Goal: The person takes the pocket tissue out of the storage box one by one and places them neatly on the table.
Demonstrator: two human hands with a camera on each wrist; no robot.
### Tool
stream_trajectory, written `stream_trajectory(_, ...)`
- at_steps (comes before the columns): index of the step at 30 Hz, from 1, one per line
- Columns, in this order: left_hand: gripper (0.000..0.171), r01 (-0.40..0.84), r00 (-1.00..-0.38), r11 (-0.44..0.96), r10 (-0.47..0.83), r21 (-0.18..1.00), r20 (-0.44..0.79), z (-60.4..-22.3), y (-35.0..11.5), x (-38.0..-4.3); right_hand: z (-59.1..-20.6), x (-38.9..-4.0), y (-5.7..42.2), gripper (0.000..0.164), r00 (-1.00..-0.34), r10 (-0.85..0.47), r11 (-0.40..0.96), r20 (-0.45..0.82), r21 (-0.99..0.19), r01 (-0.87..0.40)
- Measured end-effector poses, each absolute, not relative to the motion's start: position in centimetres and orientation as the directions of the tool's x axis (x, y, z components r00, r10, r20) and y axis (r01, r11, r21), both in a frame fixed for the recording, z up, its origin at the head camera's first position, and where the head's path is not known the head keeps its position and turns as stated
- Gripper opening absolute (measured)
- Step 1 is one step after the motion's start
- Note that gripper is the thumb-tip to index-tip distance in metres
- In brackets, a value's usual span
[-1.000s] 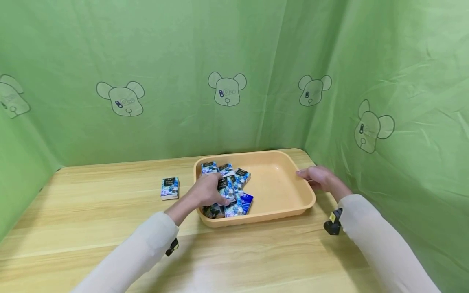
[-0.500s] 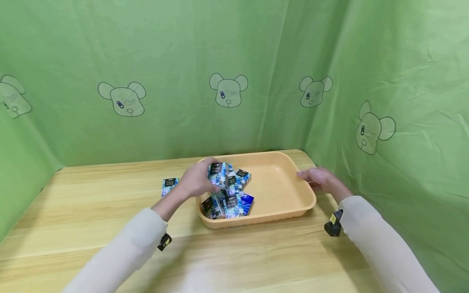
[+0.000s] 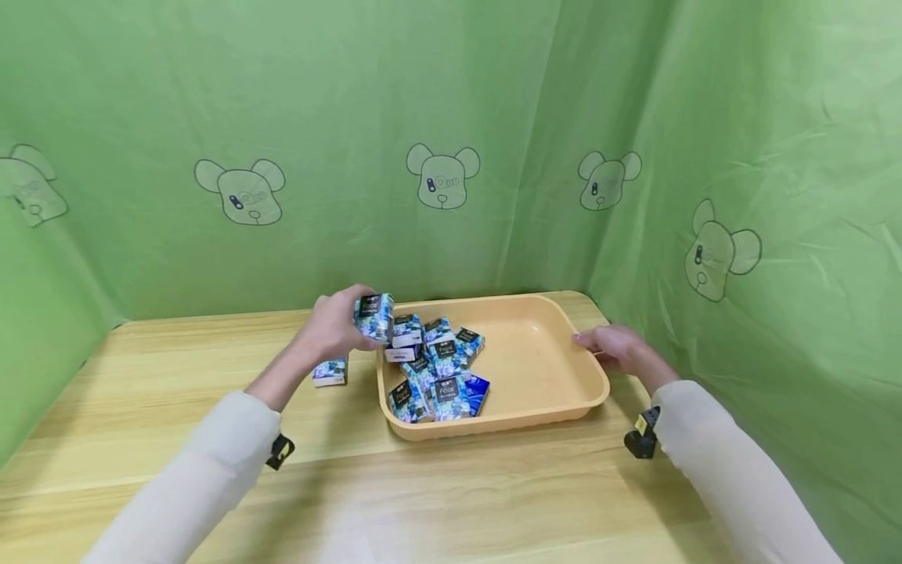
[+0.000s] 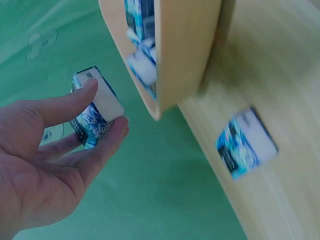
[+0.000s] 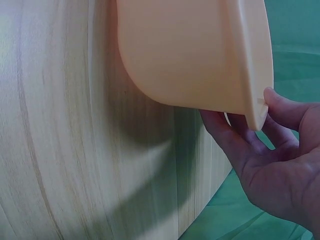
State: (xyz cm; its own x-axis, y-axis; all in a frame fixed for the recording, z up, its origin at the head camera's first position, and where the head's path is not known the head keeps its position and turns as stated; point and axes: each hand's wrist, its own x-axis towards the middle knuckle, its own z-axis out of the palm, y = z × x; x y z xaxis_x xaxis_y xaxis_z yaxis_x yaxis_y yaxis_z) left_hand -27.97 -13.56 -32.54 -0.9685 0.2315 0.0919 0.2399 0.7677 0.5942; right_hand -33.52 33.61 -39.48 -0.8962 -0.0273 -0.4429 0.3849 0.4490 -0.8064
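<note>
My left hand (image 3: pixel 330 327) pinches a small blue floral tissue pack (image 3: pixel 374 318) between thumb and fingers, raised above the left rim of the orange-yellow tray (image 3: pixel 539 360). In the left wrist view, the thumb lies on the pale side of the held pack (image 4: pixel 104 97). Several similar tissue packs (image 3: pixel 445 359) lie jumbled in the tray's left half, with a plain dark-blue pack (image 3: pixel 478 394) among them. At the tray's right end, my right hand (image 3: pixel 616 347) grips the rim. The right wrist view has its thumb on the rim and its fingers underneath.
One more tissue pack (image 3: pixel 330 372) lies on the wooden table (image 3: pixel 211 439) left of the tray, partly hidden behind the left hand. A green curtain (image 3: pixel 338 157) with bear-head drawings hangs behind the table and along both sides.
From among the packs in the tray, my left hand has lifted one tissue pack and carried it up and left to the rim. The right hand stays at the tray's right end.
</note>
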Motion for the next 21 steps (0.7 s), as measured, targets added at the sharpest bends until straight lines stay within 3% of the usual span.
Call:
stream_trajectory(8,0.089,0.179,-0.984,0.823,0.149,0.540,0.098,-32.3,-17.7,-28.9,-39.8,-33.5,33.6,0.056,-0.894,-0.028,0.460,-0.447,-0.800,0.386)
stream_trajectory(21,0.091,0.044,-0.998,0.858,0.063,0.511,-0.020,-34.3,-22.1,-29.3,-39.5,-33.6,33.6,0.060,-0.897,-0.030,0.479,-0.441,-0.794,0.374)
